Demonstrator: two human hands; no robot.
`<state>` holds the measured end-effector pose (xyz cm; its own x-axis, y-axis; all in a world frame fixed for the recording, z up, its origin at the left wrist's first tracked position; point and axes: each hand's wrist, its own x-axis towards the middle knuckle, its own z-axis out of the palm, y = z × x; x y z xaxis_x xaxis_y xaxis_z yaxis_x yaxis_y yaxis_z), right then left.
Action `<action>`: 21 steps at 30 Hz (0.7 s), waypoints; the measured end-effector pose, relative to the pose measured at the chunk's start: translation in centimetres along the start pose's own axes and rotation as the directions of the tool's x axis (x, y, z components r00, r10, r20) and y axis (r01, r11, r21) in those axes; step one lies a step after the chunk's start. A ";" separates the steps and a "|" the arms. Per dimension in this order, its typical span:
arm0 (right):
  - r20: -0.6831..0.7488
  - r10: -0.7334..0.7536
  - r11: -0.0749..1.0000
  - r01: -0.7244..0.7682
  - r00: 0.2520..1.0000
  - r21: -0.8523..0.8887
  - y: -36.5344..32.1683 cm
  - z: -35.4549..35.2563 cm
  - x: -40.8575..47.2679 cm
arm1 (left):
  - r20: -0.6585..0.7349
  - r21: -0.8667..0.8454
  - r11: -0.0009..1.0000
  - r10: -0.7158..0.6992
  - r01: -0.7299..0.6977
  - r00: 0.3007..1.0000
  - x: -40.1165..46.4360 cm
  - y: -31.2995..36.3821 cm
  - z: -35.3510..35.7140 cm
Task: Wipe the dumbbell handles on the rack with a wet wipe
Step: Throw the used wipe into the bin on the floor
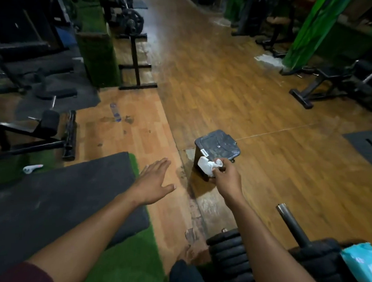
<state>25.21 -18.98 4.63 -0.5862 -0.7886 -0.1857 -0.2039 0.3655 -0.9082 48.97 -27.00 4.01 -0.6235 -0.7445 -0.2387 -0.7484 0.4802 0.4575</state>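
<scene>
My right hand (226,175) pinches a crumpled white wet wipe (207,165) and holds it out over the near edge of a small dark lidded bin (217,146) on the wooden floor. My left hand (153,183) is stretched forward with straight fingers, holding nothing, above the floor beside a black mat. At the bottom right lie black dumbbell weights (228,257) and a bare metal bar end (284,215). A light blue wipe packet (361,266) sits at the right edge. No rack of dumbbells shows clearly.
A black floor mat (59,199) on green turf lies at the left. Benches and a plate stand (133,52) fill the left side; another bench (334,84) stands at the right. A plastic bottle (115,112) lies on the floor.
</scene>
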 end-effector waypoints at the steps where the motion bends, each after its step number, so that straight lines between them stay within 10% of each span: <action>1: -0.008 0.005 1.000 -0.005 1.000 0.011 -0.1 0.0 1.6 | 0.001 0.002 1.000 0.013 -0.013 1.000 1.7 0.1 -0.4; 21: -0.187 0.138 0.990 -0.136 0.973 0.022 -4.6 -1.3 28.9 | 0.060 -0.019 0.989 0.148 -0.147 0.987 33.3 0.7 -8.5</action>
<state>8.13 -42.83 3.94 -0.7451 -0.6239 -0.2358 -0.1051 0.4588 -0.8823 29.61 -55.39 3.68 -0.7398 -0.6360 -0.2194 -0.6441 0.5754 0.5040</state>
